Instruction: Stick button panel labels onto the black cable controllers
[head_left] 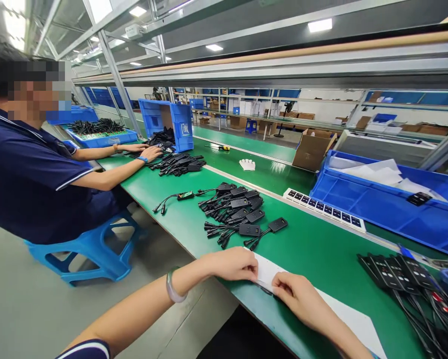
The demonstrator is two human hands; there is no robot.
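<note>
At the near edge of the green table, a small dark piece [264,288] lies low between my two hands; its kind is too hidden to tell. My left hand [236,264] is closed in a pinch at its left end. From the right, my right hand [299,295] pinches with thumb and fingers by the other end. Under them lies a white sheet [353,319]. Just beyond it, a pile of small black boxes with cables and plugs [246,215] rests on the table. One cabled unit [185,196] beside the pile shows a bare green circuit board.
At left a co-worker [40,164] on a blue stool handles more black cabled boxes near a blue crate [182,127]. Black boxes with long cables [399,274] lie at right. A power strip [325,209], blue bin [377,209] and white glove [247,164] sit farther back.
</note>
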